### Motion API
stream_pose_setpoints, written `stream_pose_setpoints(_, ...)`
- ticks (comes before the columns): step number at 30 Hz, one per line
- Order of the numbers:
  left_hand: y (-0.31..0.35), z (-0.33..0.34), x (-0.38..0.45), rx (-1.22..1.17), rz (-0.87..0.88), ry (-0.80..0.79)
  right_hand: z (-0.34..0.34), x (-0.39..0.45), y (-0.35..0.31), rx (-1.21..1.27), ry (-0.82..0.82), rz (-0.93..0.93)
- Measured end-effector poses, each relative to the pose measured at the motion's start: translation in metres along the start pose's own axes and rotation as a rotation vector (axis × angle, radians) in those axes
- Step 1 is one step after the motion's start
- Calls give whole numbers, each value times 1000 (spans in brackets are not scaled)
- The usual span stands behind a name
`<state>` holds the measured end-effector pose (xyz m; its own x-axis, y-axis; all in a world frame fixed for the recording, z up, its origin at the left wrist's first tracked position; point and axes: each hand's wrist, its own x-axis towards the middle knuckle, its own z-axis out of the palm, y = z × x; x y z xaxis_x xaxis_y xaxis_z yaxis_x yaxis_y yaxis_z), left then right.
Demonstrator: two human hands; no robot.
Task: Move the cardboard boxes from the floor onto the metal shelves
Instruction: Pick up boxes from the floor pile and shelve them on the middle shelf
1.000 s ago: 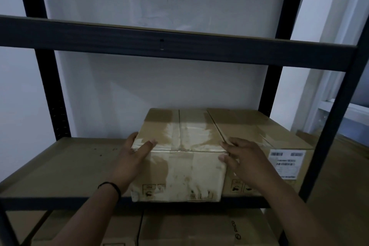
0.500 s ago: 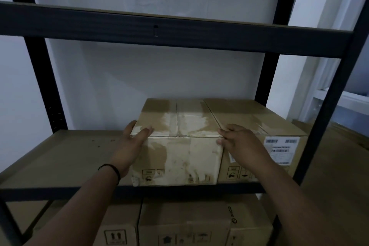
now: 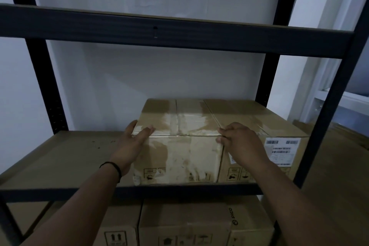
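Observation:
A taped cardboard box (image 3: 179, 146) rests on the middle shelf board (image 3: 65, 156) of the dark metal rack, its front face near the shelf's front edge. My left hand (image 3: 133, 144) grips its front left top corner, thumb on the lid and fingers round the left side. On its front right top corner lies my right hand (image 3: 239, 144), fingers curled over the edge. A second cardboard box (image 3: 259, 126) with a white barcode label stands touching it on the right.
The upper shelf beam (image 3: 179, 34) crosses above. Two cardboard boxes (image 3: 199, 223) stand on the shelf below. The right front upright (image 3: 327, 122) stands beside the labelled box. A white wall is behind the rack. The left part of the middle shelf is bare board.
The box has slid a little further back onto the shelf, and both hands have stayed on its front top corners. The view has shifted slightly.

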<state>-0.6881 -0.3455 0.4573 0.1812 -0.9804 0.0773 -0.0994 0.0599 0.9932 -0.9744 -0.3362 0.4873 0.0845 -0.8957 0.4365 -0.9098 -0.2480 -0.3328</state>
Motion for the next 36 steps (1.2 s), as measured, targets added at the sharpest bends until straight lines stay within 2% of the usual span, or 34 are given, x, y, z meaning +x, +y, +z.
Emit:
stream_pose_setpoints(13,4,4,-2,76,12,14,4,-8,-4,-5,9,44)
stream_pose_setpoints(17,9,1,-8,152,72,14,5,-14,-7,-168,-87,39)
stream_pose_setpoints(20,9,-5,-12,105,75,-77,2,-27,-13,-201,-162,100)
stream_pose_setpoints(25,-2,-24,-25,80,62,-218,7,-70,-23,-151,-106,259)
stream_pose_setpoints(30,-10,-32,-56,130,57,-131,10,-107,-33,-74,-110,381)
stream_pose_setpoints(36,5,-39,-112,199,85,-57,-3,-156,-49,-5,-119,409)
